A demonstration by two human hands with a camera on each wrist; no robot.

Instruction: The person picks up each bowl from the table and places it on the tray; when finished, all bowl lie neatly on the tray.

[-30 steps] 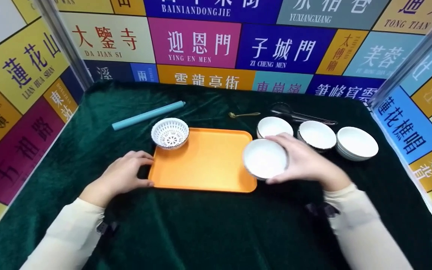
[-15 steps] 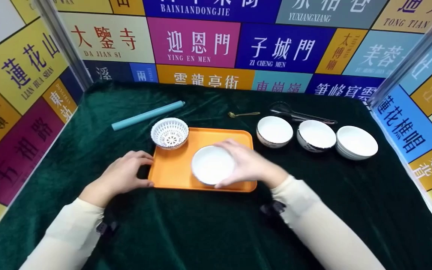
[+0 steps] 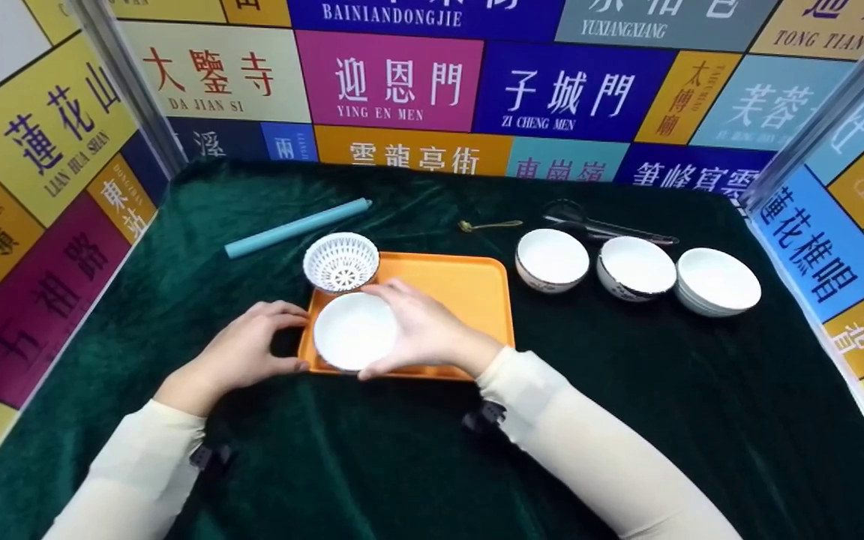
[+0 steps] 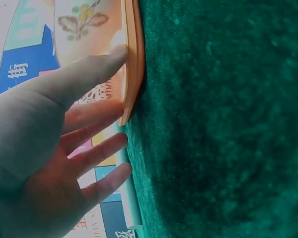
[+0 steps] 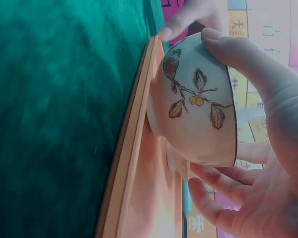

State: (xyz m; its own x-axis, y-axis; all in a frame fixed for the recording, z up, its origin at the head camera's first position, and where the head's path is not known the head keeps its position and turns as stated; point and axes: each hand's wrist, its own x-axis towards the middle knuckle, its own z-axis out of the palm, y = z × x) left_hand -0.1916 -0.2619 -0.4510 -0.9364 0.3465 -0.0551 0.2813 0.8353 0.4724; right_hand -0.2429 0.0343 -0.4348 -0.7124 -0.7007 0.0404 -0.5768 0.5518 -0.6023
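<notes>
My right hand (image 3: 432,326) grips a white bowl (image 3: 355,331) by its rim, the thumb on the near side and the fingers on the far side. The right wrist view shows a leaf-and-berry pattern on this bowl (image 5: 198,104), which sits at the left end of the orange tray (image 3: 469,300). Whether its base bears fully on the tray is hard to tell. Just behind it stands a blue-and-white patterned bowl (image 3: 342,262) at the tray's back left corner. My left hand (image 3: 248,349) touches the tray's left edge with thumb and fingertips, fingers fairly straight.
Three white bowls stand in a row to the right: a near one (image 3: 552,260), a middle one (image 3: 636,268) and an outer one (image 3: 717,281). Behind lie a blue stick (image 3: 297,227), a small golden spoon (image 3: 490,225) and a dark long-handled utensil (image 3: 612,229). Green cloth (image 3: 402,465) covers the table.
My right hand has carried the white bowl leftward from the tray's right edge to its left end, in front of the patterned bowl. The left hand has stayed at the tray's edge.
</notes>
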